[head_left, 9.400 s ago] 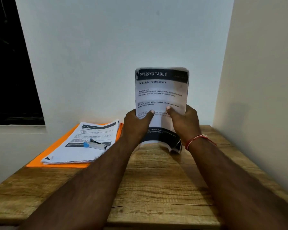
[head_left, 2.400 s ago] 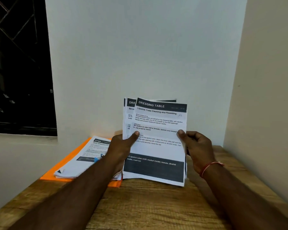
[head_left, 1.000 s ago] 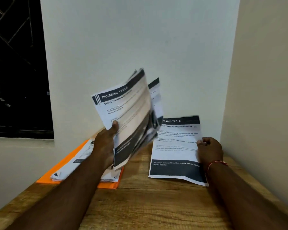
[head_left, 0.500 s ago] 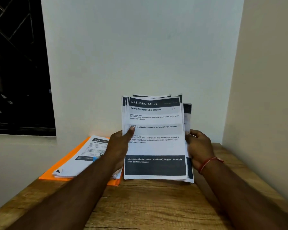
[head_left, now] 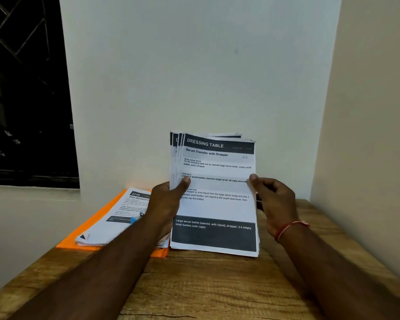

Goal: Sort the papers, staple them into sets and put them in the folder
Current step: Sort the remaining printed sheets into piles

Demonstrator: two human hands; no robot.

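Both hands hold the sheaf (head_left: 214, 197) upright between them: left hand (head_left: 165, 204) pinches its left edge, right hand (head_left: 274, 199) its right. Left of the left hand, papers (head_left: 112, 218) lie on the folder (head_left: 90, 229) on the surface (head_left: 208, 287).

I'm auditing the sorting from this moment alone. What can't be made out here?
Head view:
Held sheaf: sheets behind the front page, covered by it; only edges show.
Pile on the orange folder: print too small and blurred; left forearm covers its right side.
Small blue object on the pile: mostly behind that forearm.
Left hand fingers: behind the sheaf, only the thumb shows.
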